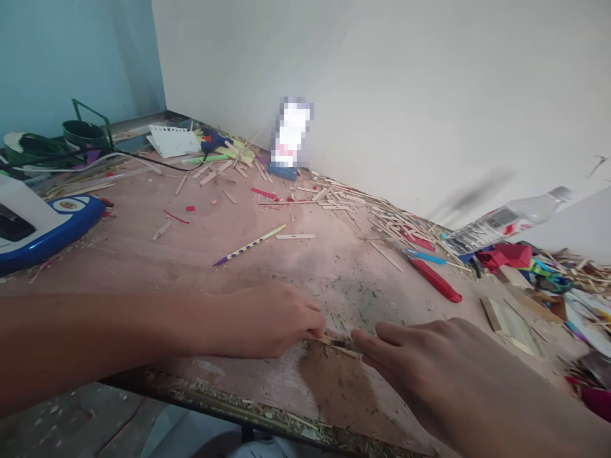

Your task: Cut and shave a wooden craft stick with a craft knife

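Note:
Near the front of the wooden table, my left hand (281,321) is closed, its fingertips pinching a thin wooden stick (327,340) whose end pokes out toward the right. My right hand (424,353) is closed round a small bladed tool (340,344); only a short dark part shows between the two hands, and the grip hides the rest. That dark part meets the stick close to the tabletop. Dark green shavings lie scattered just beyond the hands. A yellow and purple pencil (251,245) and a loose craft stick (296,236) lie farther back.
A red-handled knife (436,280) and a blue cutter (427,256) lie right of centre. Heaped sticks (344,197) line the wall. A plastic bottle (510,219) leans at right near scraps. A lit phone (291,133) stands at the back; a blue-and-white device (57,232) is at left.

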Available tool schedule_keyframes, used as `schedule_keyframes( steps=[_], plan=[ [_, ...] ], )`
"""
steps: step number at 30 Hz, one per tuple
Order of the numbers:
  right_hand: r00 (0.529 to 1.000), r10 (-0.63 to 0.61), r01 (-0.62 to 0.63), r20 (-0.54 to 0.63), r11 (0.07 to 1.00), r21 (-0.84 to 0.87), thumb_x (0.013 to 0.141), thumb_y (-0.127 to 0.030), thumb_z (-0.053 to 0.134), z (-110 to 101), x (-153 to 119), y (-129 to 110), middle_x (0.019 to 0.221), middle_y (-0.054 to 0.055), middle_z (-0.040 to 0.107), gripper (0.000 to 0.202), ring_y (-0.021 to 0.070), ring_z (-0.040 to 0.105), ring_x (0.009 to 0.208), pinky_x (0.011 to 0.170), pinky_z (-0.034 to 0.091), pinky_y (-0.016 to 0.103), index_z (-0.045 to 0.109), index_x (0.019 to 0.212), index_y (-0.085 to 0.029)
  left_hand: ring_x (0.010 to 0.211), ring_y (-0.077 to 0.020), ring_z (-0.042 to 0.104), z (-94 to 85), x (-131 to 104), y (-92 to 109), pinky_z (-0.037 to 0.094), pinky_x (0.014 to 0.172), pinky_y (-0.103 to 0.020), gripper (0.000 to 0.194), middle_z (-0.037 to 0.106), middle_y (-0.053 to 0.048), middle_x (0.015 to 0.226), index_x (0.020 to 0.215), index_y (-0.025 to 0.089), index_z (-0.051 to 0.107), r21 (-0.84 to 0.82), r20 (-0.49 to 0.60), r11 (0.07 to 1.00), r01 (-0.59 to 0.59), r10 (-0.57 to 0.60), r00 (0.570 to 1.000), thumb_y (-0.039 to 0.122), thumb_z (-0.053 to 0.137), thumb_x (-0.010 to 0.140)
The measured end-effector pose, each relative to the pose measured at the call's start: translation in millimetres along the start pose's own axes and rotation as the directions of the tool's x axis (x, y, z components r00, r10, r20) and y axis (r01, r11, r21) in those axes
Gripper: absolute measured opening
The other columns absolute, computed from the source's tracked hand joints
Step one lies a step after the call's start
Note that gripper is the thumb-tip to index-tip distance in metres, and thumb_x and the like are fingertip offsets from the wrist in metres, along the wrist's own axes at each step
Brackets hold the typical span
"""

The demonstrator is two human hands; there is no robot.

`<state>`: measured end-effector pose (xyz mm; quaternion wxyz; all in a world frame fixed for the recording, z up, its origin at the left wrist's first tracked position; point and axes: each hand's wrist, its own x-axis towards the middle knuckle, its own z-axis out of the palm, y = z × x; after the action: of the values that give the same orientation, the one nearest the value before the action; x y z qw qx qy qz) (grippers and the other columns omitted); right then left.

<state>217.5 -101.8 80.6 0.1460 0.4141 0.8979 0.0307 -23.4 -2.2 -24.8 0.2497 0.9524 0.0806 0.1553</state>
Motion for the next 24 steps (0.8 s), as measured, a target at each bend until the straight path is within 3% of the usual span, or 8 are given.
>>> schedule_keyframes(
  steps=[6, 10, 14, 17, 21, 24],
  plan=[
    [0.999, -0.054, 0.053, -0.007, 0.998, -0.036, 0.077, -0.001, 0.071, -4.5, 4.6, -1.8, 0.078, -0.004, 0.079, 0.039, 0.0213, 0.073, 0.057, 0.055, 0.031, 0.04, 0.078, 0.107, -0.024, 0.094, -0.0217, 0.073, 0.4, -2.1, 0.6, 0.053, 0.088, -0.032, 0.023, 0.079, -0.004, 0.099, 0.104, 0.016, 0.077, -0.025, -0.03, 1.0, -0.014, 0.013, 0.999, 0.007, 0.056, 0.108],
    [0.986, -0.167, 0.165, -0.016, 0.983, -0.081, 0.064, -0.004, 0.084, -13.6, 16.3, -6.3, 0.065, -0.004, 0.071, 0.027, 0.0223, 0.063, 0.048, 0.052, 0.022, 0.041, 0.077, 0.082, -0.024, 0.095, -0.0217, 0.073, 3.6, -0.9, -3.1, 0.053, 0.087, -0.031, 0.019, 0.078, -0.003, 0.096, 0.103, 0.016, 0.077, -0.041, -0.027, 0.999, -0.005, 0.004, 1.0, 0.005, 0.061, 0.103],
    [0.976, -0.216, 0.212, -0.019, 0.97, -0.115, 0.054, -0.001, 0.08, -22.2, 29.0, -15.2, 0.059, -0.004, 0.067, 0.03, 0.0228, 0.06, 0.046, 0.051, 0.019, 0.04, 0.067, 0.062, -0.026, 0.095, -0.0215, 0.072, 6.8, -0.3, -5.4, 0.053, 0.085, -0.031, 0.019, 0.077, -0.002, 0.096, 0.1, 0.017, 0.076, -0.05, -0.036, 0.999, -0.007, 0.005, 0.999, 0.003, 0.063, 0.099],
    [0.975, -0.217, 0.211, -0.038, 0.97, -0.121, 0.058, -0.001, 0.077, -23.7, 29.5, -17.7, 0.061, -0.002, 0.068, 0.027, 0.0234, 0.06, 0.047, 0.051, 0.023, 0.041, 0.069, 0.064, -0.026, 0.092, -0.0221, 0.071, 7.5, -0.7, -4.4, 0.052, 0.082, -0.032, 0.02, 0.076, -0.003, 0.093, 0.098, 0.016, 0.075, -0.048, -0.046, 0.999, -0.013, 0.011, 0.999, 0.001, 0.062, 0.096],
    [0.984, -0.167, 0.164, -0.055, 0.985, -0.055, 0.071, 0.001, 0.072, -20.5, 19.5, -7.1, 0.072, -0.004, 0.073, 0.03, 0.0213, 0.069, 0.06, 0.059, 0.042, 0.038, 0.078, 0.086, -0.025, 0.089, -0.0213, 0.071, 5.8, -1.0, -2.3, 0.052, 0.083, -0.031, 0.025, 0.075, -0.003, 0.09, 0.096, 0.016, 0.074, -0.053, -0.055, 0.998, -0.021, 0.018, 0.998, -0.003, 0.058, 0.092],
    [0.992, -0.121, 0.121, -0.021, 0.993, -0.006, 0.082, -0.005, 0.07, -15.0, 11.5, 4.8, 0.081, -0.004, 0.076, 0.024, 0.0191, 0.072, 0.071, 0.066, 0.05, 0.035, 0.077, 0.092, -0.026, 0.09, -0.0215, 0.071, 2.8, -0.3, -0.4, 0.052, 0.084, -0.031, 0.025, 0.076, -0.003, 0.091, 0.097, 0.016, 0.075, -0.05, -0.044, 0.999, -0.022, 0.02, 0.999, -0.002, 0.057, 0.095]
  ],
)
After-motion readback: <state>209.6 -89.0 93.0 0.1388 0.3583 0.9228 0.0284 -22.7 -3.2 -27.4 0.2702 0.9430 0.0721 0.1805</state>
